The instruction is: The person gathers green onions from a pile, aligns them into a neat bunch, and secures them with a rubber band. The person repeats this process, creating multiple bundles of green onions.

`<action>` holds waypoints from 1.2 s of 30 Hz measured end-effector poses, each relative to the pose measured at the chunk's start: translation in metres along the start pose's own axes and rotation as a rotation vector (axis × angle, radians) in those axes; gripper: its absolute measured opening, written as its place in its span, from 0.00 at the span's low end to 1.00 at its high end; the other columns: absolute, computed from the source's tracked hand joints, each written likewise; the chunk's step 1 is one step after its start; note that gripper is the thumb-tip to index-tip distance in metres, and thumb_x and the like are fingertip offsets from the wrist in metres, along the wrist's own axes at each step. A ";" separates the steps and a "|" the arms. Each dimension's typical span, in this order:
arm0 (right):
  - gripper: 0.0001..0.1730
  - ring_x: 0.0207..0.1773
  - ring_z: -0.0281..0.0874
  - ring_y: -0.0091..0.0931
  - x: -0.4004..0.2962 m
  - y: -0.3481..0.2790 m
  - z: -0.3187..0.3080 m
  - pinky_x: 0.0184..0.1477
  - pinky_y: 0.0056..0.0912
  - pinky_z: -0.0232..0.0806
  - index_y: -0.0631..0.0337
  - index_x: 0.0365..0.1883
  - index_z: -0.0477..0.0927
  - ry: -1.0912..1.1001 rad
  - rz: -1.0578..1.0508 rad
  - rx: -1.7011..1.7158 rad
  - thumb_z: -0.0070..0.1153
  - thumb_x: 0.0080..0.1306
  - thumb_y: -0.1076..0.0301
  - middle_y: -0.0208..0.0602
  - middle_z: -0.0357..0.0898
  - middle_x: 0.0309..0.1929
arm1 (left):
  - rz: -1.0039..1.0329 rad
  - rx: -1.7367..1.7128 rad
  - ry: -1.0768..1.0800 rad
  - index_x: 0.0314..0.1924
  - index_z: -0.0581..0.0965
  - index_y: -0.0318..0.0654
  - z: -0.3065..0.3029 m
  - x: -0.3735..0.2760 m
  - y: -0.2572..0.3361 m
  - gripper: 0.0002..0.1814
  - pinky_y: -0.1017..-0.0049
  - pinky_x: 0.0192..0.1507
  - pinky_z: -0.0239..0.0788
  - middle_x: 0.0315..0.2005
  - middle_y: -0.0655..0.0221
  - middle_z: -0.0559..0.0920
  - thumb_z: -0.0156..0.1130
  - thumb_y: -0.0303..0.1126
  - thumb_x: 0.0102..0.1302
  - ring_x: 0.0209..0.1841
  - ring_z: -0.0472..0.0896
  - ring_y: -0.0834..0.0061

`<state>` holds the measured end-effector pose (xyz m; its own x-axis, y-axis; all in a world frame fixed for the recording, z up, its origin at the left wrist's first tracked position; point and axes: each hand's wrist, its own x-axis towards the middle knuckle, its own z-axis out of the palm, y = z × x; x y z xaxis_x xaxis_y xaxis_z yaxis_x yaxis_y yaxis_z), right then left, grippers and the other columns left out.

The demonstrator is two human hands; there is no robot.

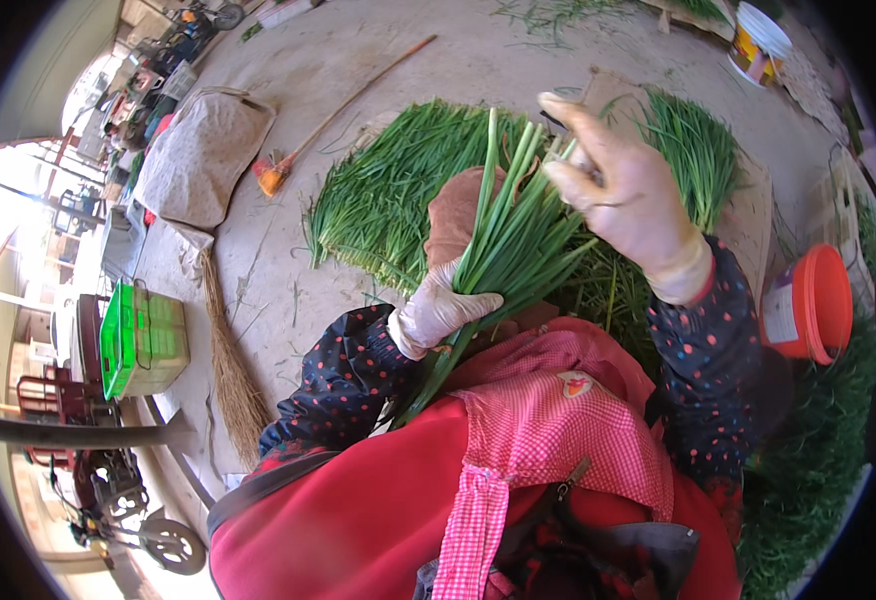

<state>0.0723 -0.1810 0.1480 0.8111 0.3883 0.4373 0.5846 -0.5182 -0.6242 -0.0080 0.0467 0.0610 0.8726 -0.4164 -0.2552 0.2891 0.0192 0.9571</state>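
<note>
My left hand [445, 304], in a pale thin glove, grips a bunch of green leafy stalks [517, 225] that look like garlic chives. The bunch leans up and to the right, with its pale cut ends pointing away from me. Beside those ends, my gloved right hand [622, 184] is raised, index finger stretched out and thumb apart from it. A small dark piece shows under the index finger; whether the hand holds it is unclear. Beyond the bunch, a broad pile of chives [400, 184] lies on the floor.
Another chive bundle [693, 154] rests on sacking at right, near a red bucket [809, 304]. More greens [813, 442] lie beside me at right. On the left are a straw broom [228, 360], a green crate [142, 337] and a cloth-covered heap [202, 157]. A long-handled brush [273, 172] lies farther off.
</note>
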 end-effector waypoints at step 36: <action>0.12 0.67 0.58 0.39 -0.005 0.020 0.006 0.65 0.45 0.50 0.56 0.29 0.79 0.115 -0.345 -0.387 0.63 0.52 0.60 0.37 0.68 0.63 | 0.162 0.172 0.074 0.54 0.75 0.33 0.017 0.008 0.003 0.19 0.79 0.48 0.70 0.43 0.70 0.82 0.60 0.19 0.60 0.43 0.77 0.82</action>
<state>0.0803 -0.1885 0.1294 0.5545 0.5113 0.6566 0.7634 -0.6266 -0.1568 -0.0067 0.0276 0.0637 0.9306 -0.3523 -0.0994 0.0771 -0.0769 0.9941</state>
